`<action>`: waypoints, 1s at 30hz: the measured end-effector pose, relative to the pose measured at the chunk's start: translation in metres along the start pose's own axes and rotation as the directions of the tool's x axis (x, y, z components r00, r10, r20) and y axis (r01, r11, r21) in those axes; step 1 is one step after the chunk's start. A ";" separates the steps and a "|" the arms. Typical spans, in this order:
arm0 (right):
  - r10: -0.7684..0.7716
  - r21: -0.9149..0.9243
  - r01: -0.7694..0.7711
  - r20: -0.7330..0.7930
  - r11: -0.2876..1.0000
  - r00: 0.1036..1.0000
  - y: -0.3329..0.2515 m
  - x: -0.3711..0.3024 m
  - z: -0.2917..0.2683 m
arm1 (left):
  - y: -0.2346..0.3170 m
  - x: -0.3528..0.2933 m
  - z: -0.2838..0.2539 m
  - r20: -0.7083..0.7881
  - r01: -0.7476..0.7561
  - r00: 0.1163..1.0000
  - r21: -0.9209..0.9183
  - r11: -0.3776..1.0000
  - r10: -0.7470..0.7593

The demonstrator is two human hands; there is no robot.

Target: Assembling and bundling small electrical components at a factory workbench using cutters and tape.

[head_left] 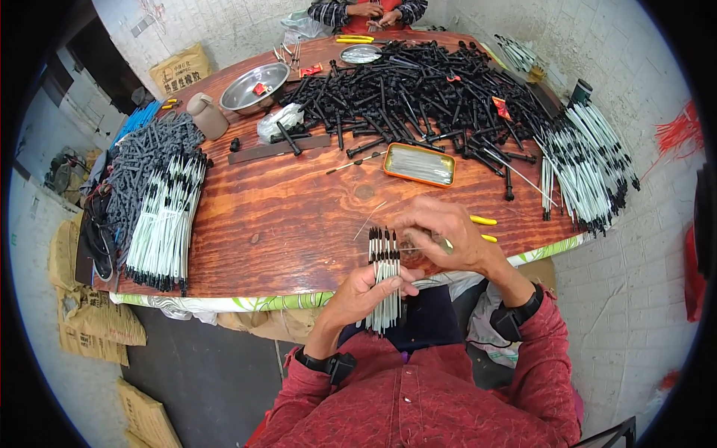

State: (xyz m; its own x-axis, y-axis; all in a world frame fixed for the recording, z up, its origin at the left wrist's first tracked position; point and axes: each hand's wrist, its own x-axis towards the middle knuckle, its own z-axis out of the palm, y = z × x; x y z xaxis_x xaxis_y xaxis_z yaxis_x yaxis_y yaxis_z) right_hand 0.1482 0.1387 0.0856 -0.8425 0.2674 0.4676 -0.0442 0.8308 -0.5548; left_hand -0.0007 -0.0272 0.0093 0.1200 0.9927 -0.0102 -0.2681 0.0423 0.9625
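My left hand (371, 290) is wrapped round a bundle of slim white rods (386, 300) with black tips, held upright at the table's front edge. Just right of the tips, my right hand (447, 233) has its fingers curled in a pinch. A thin wire-like strand (413, 249) shows at its fingertips, though its ends are hard to make out. Yellow-handled pliers (484, 220) stick out from behind this hand; their jaws are hidden. Another thin strand (369, 219) lies on the wood beyond the bundle.
On the wooden table (261, 224), a heap of black stick-like parts (403, 93) fills the far side. An orange-rimmed tin (420, 164) holds thin pale pieces. White rod piles lie left (166, 224) and right (590, 164). A metal bowl (254, 86) and jug (207, 117) stand far left. Another person's hands (377, 13) are opposite.
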 end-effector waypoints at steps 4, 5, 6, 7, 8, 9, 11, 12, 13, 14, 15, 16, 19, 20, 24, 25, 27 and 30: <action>-0.009 0.000 0.009 -0.031 1.000 0.999 -0.001 -0.001 0.004 | -0.002 0.002 -0.003 0.011 -0.009 1.000 0.012 1.000 0.008; -0.008 -0.033 0.007 -0.016 0.999 1.000 -0.002 -0.001 0.002 | 0.000 0.003 -0.002 0.005 -0.011 1.000 0.005 1.000 0.011; -0.004 -0.064 0.004 -0.002 0.998 1.000 -0.003 -0.002 0.002 | 0.003 0.002 -0.001 -0.003 -0.011 1.000 -0.002 1.000 0.011; -0.003 -0.064 0.003 -0.001 0.998 1.000 -0.004 -0.003 0.003 | 0.004 0.001 0.000 -0.010 -0.011 1.000 -0.009 1.000 0.011; -0.003 -0.077 0.002 -0.013 0.997 1.000 -0.004 -0.004 0.004 | 0.003 0.001 0.000 -0.010 -0.010 1.000 -0.009 1.000 0.010; -0.002 -0.090 0.000 -0.025 0.996 1.000 -0.004 -0.005 0.006 | 0.001 0.000 0.001 -0.025 -0.017 1.000 -0.025 1.000 0.017; -0.001 -0.102 -0.003 -0.037 0.995 0.999 -0.004 -0.006 0.007 | -0.001 0.000 0.002 -0.054 -0.033 0.998 -0.055 0.998 0.030; 0.008 -0.109 -0.012 -0.035 0.994 0.999 -0.004 -0.006 0.007 | -0.001 0.000 0.002 -0.054 -0.032 0.998 -0.055 0.998 0.029; 0.017 -0.116 -0.020 -0.033 0.993 0.999 -0.003 -0.007 0.007 | 0.000 0.001 0.002 -0.042 -0.029 0.999 -0.048 0.998 0.027; 0.026 -0.123 -0.029 -0.032 0.992 0.999 -0.002 -0.007 0.007 | 0.000 0.001 0.002 -0.030 -0.025 0.999 -0.041 0.999 0.024; 0.027 -0.123 -0.031 -0.032 0.992 0.999 -0.002 -0.008 0.006 | 0.001 0.002 0.002 -0.018 -0.022 1.000 -0.033 0.999 0.021; 0.035 -0.157 -0.036 -0.011 0.987 0.999 -0.002 -0.008 0.005 | 0.000 0.002 0.002 -0.018 -0.020 1.000 -0.033 0.999 0.020; 0.052 -0.222 -0.045 0.029 0.974 0.998 -0.002 -0.007 0.003 | -0.001 0.001 0.003 -0.022 -0.037 0.999 -0.055 0.998 0.035; 0.060 -0.211 -0.052 0.033 0.976 0.998 -0.003 -0.007 0.002 | -0.001 0.001 0.002 -0.023 -0.036 0.999 -0.055 0.998 0.034; 0.073 -0.111 -0.069 0.031 0.991 0.997 -0.003 -0.006 0.001 | -0.002 0.001 0.001 -0.005 -0.037 0.999 -0.057 0.998 0.036; 0.072 -0.033 -0.072 0.020 0.997 0.997 -0.003 -0.005 0.001 | -0.002 0.001 0.001 -0.001 -0.035 0.999 -0.058 0.998 0.035; 0.072 0.043 -0.072 0.010 0.996 0.997 -0.002 -0.004 0.001 | -0.002 0.001 0.002 0.007 -0.032 0.999 -0.061 0.998 0.033; 0.082 0.104 -0.081 -0.003 0.991 0.997 0.001 -0.005 0.004 | 0.000 0.001 0.002 0.006 -0.027 1.000 -0.061 0.998 0.027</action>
State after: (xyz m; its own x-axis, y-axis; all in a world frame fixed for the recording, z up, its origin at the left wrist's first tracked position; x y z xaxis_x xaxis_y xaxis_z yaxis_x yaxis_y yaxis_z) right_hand 0.1506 0.1359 0.0803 -0.8416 0.3362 0.4227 -0.0313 0.7510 -0.6596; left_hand 0.0016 -0.0265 0.0096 0.1181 0.9928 0.0175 -0.3294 0.0226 0.9439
